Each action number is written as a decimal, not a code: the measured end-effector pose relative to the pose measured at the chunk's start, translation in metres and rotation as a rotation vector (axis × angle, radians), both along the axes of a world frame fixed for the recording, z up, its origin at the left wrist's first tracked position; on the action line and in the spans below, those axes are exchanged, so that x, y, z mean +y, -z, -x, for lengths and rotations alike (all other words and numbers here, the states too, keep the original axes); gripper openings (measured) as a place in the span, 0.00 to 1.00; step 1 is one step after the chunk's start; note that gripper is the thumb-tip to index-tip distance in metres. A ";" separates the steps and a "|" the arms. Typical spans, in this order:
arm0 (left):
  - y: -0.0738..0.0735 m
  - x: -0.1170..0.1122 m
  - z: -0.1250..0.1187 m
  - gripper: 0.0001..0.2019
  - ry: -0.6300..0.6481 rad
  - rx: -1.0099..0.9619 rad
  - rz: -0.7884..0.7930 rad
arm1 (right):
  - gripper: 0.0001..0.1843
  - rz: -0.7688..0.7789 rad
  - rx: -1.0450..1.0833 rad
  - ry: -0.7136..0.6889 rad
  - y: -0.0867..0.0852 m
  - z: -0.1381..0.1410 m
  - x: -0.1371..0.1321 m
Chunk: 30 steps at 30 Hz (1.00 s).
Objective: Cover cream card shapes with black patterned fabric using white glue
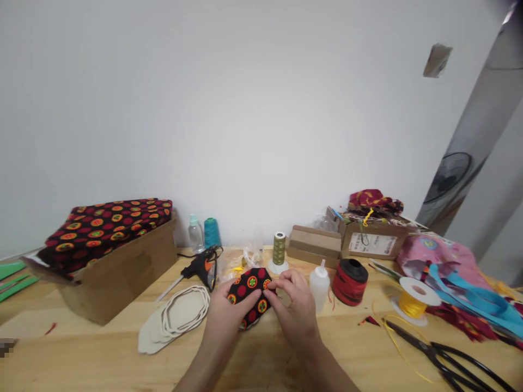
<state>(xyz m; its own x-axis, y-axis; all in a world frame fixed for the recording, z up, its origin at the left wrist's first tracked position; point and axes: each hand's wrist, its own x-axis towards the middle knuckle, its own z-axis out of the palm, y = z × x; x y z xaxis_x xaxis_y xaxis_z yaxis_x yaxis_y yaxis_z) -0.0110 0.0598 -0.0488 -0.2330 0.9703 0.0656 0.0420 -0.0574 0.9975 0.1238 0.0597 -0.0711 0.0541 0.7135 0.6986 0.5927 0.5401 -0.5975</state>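
Note:
Between my hands, above the front of the wooden table, is a small rounded piece covered in black fabric (252, 283) with red dots and orange-green flower circles. My left hand (229, 310) grips its left side, thumb lying across the front. On the right edge, the thumb and forefinger of my right hand (296, 305) pinch the fabric; the other fingers are curled. The back of the piece is hidden. Close to my right hand stands a white squeeze bottle (319, 286). Left of my left hand lie pale flat card cutouts (155, 332) with cream loops on top.
A cardboard box (122, 283) of matching fabric stands left, near a glue gun (200, 267). Behind my hands is a green thread spool (279, 249). To the right are a red ribbon roll (350, 283), a yellow cord spool (411, 305), black scissors (433, 351) and blue strips (486, 299).

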 end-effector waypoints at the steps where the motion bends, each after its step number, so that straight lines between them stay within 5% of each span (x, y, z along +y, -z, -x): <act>1: 0.000 0.000 0.000 0.13 -0.002 0.028 -0.013 | 0.02 -0.001 -0.005 -0.008 0.000 0.000 0.000; 8: 0.001 -0.002 0.000 0.11 -0.014 0.111 -0.052 | 0.06 0.036 -0.026 -0.060 -0.002 0.003 -0.006; 16: -0.002 0.000 0.001 0.14 -0.045 0.003 0.045 | 0.07 -0.081 0.137 0.067 -0.005 -0.002 -0.006; 21: -0.004 -0.002 0.000 0.10 -0.042 0.022 0.025 | 0.01 -0.040 -0.078 0.021 -0.002 0.002 -0.005; 30: -0.004 -0.004 -0.002 0.08 -0.032 0.090 -0.027 | 0.07 0.066 -0.225 0.046 -0.004 0.009 -0.008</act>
